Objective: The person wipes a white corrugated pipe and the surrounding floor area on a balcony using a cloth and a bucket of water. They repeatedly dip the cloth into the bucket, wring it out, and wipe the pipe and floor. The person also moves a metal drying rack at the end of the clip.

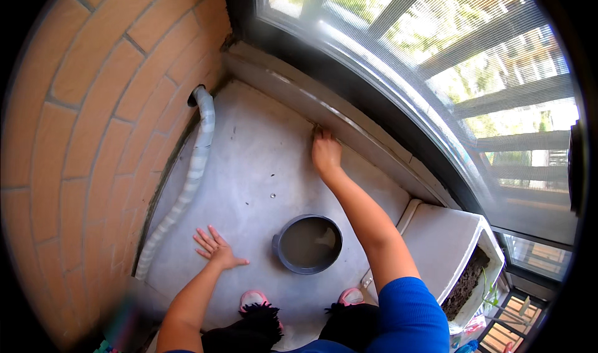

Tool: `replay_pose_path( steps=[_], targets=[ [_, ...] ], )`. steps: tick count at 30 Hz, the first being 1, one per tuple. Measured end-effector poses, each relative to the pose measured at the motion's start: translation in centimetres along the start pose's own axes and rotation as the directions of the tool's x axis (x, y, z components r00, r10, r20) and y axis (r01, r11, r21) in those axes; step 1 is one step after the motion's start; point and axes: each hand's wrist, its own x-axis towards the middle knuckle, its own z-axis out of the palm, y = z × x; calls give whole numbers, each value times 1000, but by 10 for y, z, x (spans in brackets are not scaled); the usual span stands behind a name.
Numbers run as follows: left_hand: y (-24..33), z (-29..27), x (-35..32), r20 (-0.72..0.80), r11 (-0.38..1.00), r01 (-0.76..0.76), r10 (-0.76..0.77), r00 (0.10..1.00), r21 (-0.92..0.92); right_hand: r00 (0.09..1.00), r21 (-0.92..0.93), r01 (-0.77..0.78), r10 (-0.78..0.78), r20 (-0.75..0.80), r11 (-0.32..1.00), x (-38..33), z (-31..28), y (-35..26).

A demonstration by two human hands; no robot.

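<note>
My left hand [216,248] rests with its fingers spread on the pale grey surface [243,141], nothing in it. Farther off, my right hand [326,153] reaches to the foot of the raised ledge [293,94] below the window. Its fingers are curled together and pressed into the seam there. A small dark patch shows at the fingertips; what they hold, if anything, I cannot make out. Between my arms stands a round dark grey basin [278,246] with a side handle, holding murky brownish water [305,244].
A pale wrapped hose [198,153] runs from a hole in the orange brick wall [93,122] along the left side. At right stands a white planter [445,234] with dark soil [468,278]. A screened window [430,66] rises beyond the ledge. My pink shoes [254,298] are below.
</note>
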Motion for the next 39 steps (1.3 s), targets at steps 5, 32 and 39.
replay_pose_path(
  steps=[5,32,39],
  targets=[
    [9,1,4,0,1000,-14,14,1000,13,990,-16,80,-81,-112,997,39,15,-26],
    [9,-4,-4,34,997,32,-35,999,72,993,373,33,11,-115,927,-48,-44,28],
    [6,-3,-3,28,999,21,-22,999,43,940,270,310,-252,-229,912,-51,-25,34]
  ],
)
